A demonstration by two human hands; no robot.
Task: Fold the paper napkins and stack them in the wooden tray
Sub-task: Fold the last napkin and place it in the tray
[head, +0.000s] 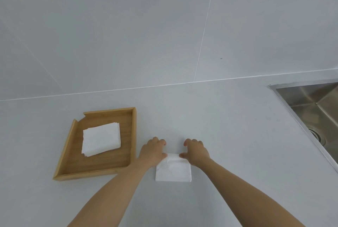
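Observation:
A white paper napkin (173,170) lies flat on the grey counter in front of me. My left hand (153,151) rests on its far left corner and my right hand (196,151) on its far right corner, thumbs on the paper and fingers curled over the far edge. To the left stands a wooden tray (71,164) with one corner cut away. A stack of folded white napkins (101,138) sits inside it, slightly askew.
A steel sink (314,109) is set into the counter at the right, its rim running diagonally toward me. A grey tiled wall (164,34) rises behind the counter.

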